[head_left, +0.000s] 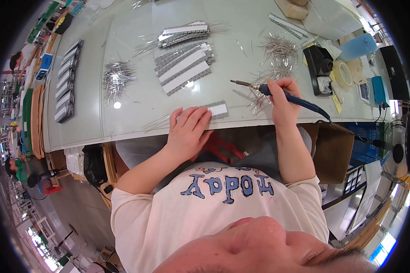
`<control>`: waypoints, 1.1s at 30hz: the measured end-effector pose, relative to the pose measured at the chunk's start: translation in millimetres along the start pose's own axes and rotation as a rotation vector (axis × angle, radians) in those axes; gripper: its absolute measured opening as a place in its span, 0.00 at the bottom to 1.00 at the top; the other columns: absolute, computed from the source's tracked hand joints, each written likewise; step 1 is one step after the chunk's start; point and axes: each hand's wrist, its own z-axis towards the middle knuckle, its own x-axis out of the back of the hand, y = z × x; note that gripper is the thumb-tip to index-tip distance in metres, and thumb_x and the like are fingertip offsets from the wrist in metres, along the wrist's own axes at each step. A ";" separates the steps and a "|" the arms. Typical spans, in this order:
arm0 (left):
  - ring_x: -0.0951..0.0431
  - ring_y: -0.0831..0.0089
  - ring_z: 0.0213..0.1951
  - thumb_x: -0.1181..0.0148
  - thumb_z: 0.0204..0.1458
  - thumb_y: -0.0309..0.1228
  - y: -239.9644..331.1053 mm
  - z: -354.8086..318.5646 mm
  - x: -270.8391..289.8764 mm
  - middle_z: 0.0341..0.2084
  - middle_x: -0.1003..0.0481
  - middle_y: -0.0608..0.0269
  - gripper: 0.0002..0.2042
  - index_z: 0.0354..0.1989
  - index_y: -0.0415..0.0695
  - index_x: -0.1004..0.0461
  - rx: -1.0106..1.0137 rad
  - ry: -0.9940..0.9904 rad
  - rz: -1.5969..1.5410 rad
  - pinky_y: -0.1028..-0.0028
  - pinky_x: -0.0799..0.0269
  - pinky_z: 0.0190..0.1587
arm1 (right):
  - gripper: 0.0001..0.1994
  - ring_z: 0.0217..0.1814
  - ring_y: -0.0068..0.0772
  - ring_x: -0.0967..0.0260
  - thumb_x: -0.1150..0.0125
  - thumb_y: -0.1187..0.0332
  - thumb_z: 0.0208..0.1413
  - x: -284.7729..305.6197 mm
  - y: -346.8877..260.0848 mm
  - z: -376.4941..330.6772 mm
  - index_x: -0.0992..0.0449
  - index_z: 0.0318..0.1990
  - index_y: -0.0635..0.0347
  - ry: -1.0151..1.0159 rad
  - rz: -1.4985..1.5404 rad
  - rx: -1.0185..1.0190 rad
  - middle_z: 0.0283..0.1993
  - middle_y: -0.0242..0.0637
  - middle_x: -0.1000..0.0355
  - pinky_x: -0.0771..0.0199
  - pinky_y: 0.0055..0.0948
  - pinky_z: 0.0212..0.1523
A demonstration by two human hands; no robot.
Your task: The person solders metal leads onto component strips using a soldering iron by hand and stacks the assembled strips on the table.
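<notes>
In my right hand (284,102) is a dark blue soldering iron (296,99), gripped by its handle. Its tip points left and hangs above the table, apart from the strips. My left hand (188,129) is closed over a short strip (219,109) with a white face and grey edges, holding it against the tabletop close to the front edge. The fingers cover the strip's left part. Thin wires (157,122) stick out to the left of those fingers. Farther back lie a stack of similar strips (187,78) and a second bundle (184,31) with wires.
Loose wire piles lie at left (118,77) and right (280,48). A row of strips (68,82) lines the table's left side. At right stand a black holder (314,68), a tape roll (343,74) and a blue bottle (359,45). The iron's cord (324,113) runs right.
</notes>
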 end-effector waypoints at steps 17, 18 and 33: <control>0.24 0.58 0.34 0.42 0.47 0.24 -97.7 121.1 44.3 0.35 0.23 0.57 0.10 0.39 0.41 0.24 -0.180 0.201 -0.067 0.65 0.29 0.37 | 0.07 0.19 0.14 0.44 0.39 0.74 0.51 -5.5 -26.5 13.8 0.34 0.28 0.59 0.276 0.212 0.201 0.23 0.29 0.35 0.47 0.14 0.18; 0.24 0.58 0.34 0.43 0.48 0.24 -113.9 140.0 40.3 0.35 0.23 0.58 0.10 0.39 0.41 0.24 -0.164 0.208 -0.029 0.65 0.28 0.37 | 0.07 0.19 0.14 0.44 0.39 0.75 0.51 -6.5 -24.5 14.7 0.34 0.28 0.59 0.265 0.223 0.189 0.23 0.29 0.35 0.47 0.14 0.18; 0.36 0.57 0.59 0.38 0.43 0.53 -180.2 217.6 -7.0 0.57 0.34 0.54 0.39 0.61 0.42 0.39 0.016 -0.214 -0.040 0.66 0.40 0.60 | 0.08 0.19 0.13 0.45 0.39 0.75 0.50 -13.3 -22.1 22.0 0.34 0.27 0.59 0.207 0.213 0.165 0.22 0.28 0.36 0.48 0.14 0.18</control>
